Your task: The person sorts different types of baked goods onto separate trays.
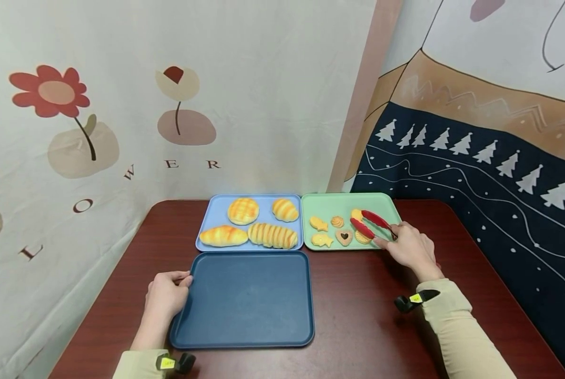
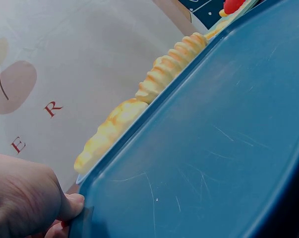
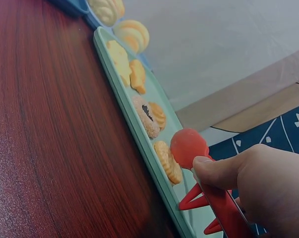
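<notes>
My left hand (image 1: 166, 295) pinches the left rim of a dark blue tray (image 1: 249, 300) near its far corner; the left wrist view shows the thumb (image 2: 74, 206) at that edge. My right hand (image 1: 412, 250) holds red tongs (image 1: 377, 218), their arms spread over the right part of a light green tray (image 1: 320, 202). One tong tip (image 3: 189, 146) is right beside a round ridged cookie (image 3: 167, 161). A yellow round cookie (image 1: 356, 214) lies by the far tong arm. Also on the green tray are a heart cookie (image 1: 344, 237), a swirl cookie (image 1: 337, 221) and two fish-shaped cookies (image 1: 318, 223).
A light blue tray (image 1: 265, 205) beside the green one bears a round bun (image 1: 243, 211), a small roll (image 1: 284, 209), a long loaf (image 1: 223, 236) and a ridged loaf (image 1: 273, 236). All trays stand on a reddish-brown table (image 1: 358, 316), with a printed curtain (image 1: 273, 105) behind.
</notes>
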